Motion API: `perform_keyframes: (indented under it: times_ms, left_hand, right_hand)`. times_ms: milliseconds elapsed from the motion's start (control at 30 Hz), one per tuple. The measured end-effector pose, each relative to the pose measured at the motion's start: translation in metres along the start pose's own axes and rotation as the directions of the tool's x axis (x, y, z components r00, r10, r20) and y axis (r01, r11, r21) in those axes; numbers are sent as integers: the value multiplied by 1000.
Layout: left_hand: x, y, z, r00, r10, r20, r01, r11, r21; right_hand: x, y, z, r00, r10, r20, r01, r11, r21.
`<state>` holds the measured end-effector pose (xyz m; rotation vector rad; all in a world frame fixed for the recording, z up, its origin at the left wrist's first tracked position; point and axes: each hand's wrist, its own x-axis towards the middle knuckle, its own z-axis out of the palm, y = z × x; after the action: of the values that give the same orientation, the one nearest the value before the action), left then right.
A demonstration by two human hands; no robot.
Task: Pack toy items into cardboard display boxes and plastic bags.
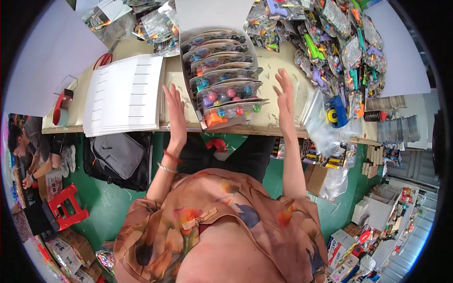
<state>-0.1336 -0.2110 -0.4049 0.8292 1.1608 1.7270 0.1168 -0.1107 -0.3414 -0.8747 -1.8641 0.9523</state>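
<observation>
In front of me on the table stands an open display box (189, 89) holding a row of blister packs (229, 95) with colourful balls inside. My left hand (176, 113) is raised to the left of the box, fingers stretched out and holding nothing. It is nearest to a stack of white printed sheets (111, 96). On the box's other side, my right hand (284, 101) is held up with its fingers straight and apart, also holding nothing. Both palms face inward, and a gap shows between each hand and the box.
Loose blister packs (325, 47) with toy guns heap at the back right. A blue tape dispenser (336, 112) and clear plastic bags (317, 118) lie right; a red tape dispenser (61, 108) and red scissors (104, 60) lie left. A black backpack (118, 158) rests below. Another person (35, 151) sits far left.
</observation>
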Motion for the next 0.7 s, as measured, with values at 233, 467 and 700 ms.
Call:
perform_keyframes:
  times_ms: [233,467,700]
  left_hand:
    - [41,-28,0,925,-361,121,380,887,-260]
    - [55,-38,10,944,-260,203,285,952,-109]
    - [56,-5,30,989,-45,141,57,995,-86]
  right_hand:
    - [-2,36,60,926,361,107,-336,665,667]
    - [-13,10,61,921,389,-9,-267,648,713]
    - [9,-11,37,958,196,-210,-102,915,391]
